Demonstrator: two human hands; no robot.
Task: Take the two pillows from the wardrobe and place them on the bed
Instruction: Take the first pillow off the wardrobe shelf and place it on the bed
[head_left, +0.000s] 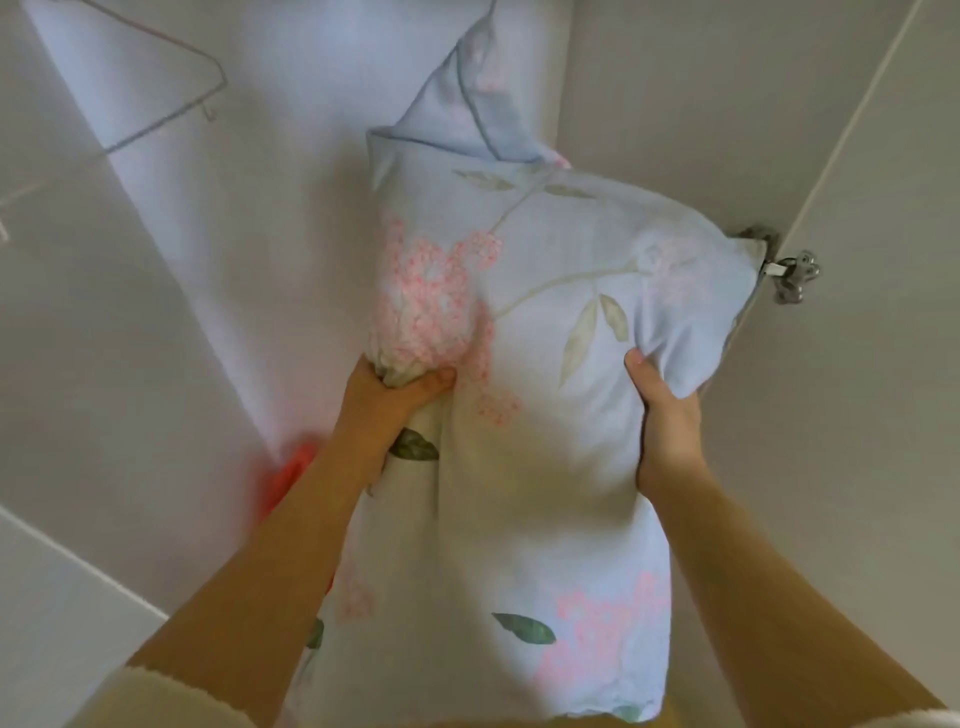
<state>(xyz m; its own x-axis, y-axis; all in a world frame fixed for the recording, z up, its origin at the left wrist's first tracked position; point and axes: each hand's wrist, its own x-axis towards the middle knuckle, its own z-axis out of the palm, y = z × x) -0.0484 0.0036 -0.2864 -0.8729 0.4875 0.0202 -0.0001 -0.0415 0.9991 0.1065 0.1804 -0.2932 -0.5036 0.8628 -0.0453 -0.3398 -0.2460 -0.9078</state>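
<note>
A pale blue pillow (545, 322) with pink blossoms and green leaves fills the middle of the head view, held up inside the white wardrobe. My left hand (387, 402) grips a bunched fold on its left side. My right hand (662, 421) clasps its right edge, thumb pressed on the fabric. Behind and above it stands a second pillow (467, 93) in matching blue fabric with dark piping, mostly hidden by the first. The bed is not in view.
White wardrobe walls (701, 104) surround the pillows. A wire hanger (171, 98) hangs at the upper left. A metal door hinge (789, 270) sits at the right, touching the pillow's corner. Something blurred and red (291, 478) lies low on the left.
</note>
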